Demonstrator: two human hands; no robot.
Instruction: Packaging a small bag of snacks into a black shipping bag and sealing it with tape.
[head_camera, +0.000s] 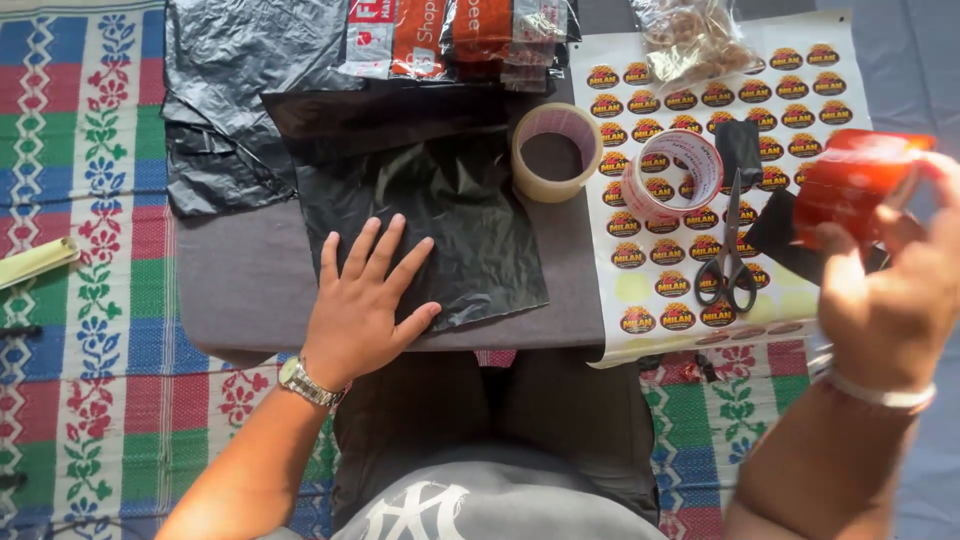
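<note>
Hands at a low packing board, one flat, one gripping

Lap and grey trousers were seen at the bottom edge, with a patterned woven mat (90, 300) spread on the floor to both sides. Just beyond the knees a grey board served as the worktop (240, 285). The left hand (362, 305), a metal watch at its wrist, was laid flat with fingers spread wide, nothing gripped, its fingertips pressed on the near corner of a black plastic bag (450, 215) smoothed out on the worktop. The right hand (885, 290), a pale bangle at its wrist, was raised at the right edge and closed around a red tape dispenser (850, 180), held clear of the surface and slightly blurred.

Below that hand a sheet of round orange-and-yellow stickers (690, 100) was spread, and black-handled scissors (730, 255) were laid on it, blades pointing away. Farther out, two tape rolls were set side by side: a clear one (556, 152) on the worktop's edge and a printed one (672, 175) on the sticker sheet. Beyond the bag, more crumpled black bags (225, 90) were heaped at the left, printed packets (450, 35) were stacked at the far edge, and a clear bag of rubber bands (690, 40) was set at the top of the sheet.
</note>
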